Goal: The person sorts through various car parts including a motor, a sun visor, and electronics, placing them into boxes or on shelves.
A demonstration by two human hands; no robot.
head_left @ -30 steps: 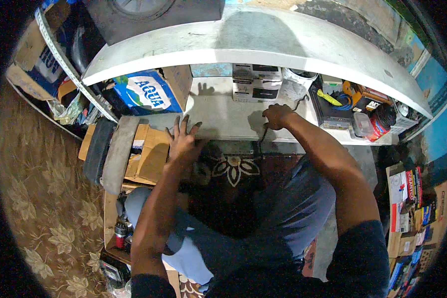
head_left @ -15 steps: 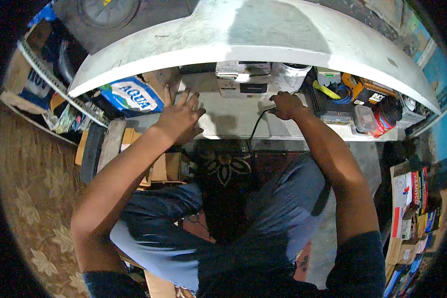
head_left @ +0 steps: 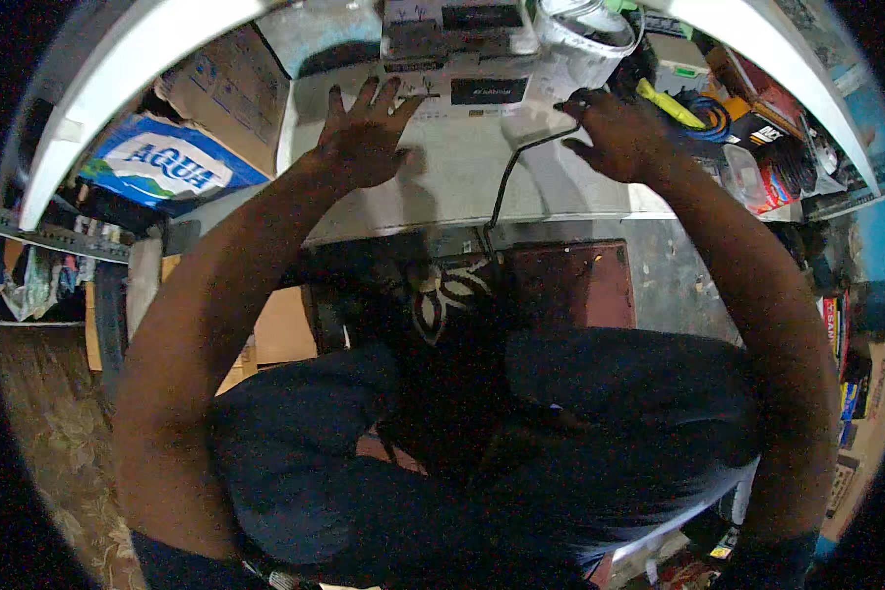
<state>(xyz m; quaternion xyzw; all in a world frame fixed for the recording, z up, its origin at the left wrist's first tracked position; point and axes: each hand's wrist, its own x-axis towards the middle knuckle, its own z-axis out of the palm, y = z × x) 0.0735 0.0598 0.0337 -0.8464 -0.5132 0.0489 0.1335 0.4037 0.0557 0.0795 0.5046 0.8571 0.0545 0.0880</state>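
Note:
My left hand (head_left: 369, 138) is open, its fingers spread over the white lower shelf (head_left: 452, 187), in front of a stack of printed cartons (head_left: 462, 69). Whether its palm rests on the surface I cannot tell. Farther right, my right hand (head_left: 615, 138) has its fingers curled around the upper end of a black cable (head_left: 509, 177). From there the cable bends down over the shelf's front edge toward my lap. What is on the cable's end is hidden by the fingers.
A blue-and-white carton (head_left: 172, 162) stands at the left. Behind my right hand are a white bucket (head_left: 580, 44), a yellow-green tool (head_left: 669, 103), a coiled blue cable (head_left: 708, 118) and a clear plastic container (head_left: 742, 172). The upper shelf's white edge (head_left: 98, 98) arches overhead.
The view has shifted in under the upper shelf, so the cartons and bucket show larger. My right hand still holds the cable; my left hand stays spread, now nearer the cartons.

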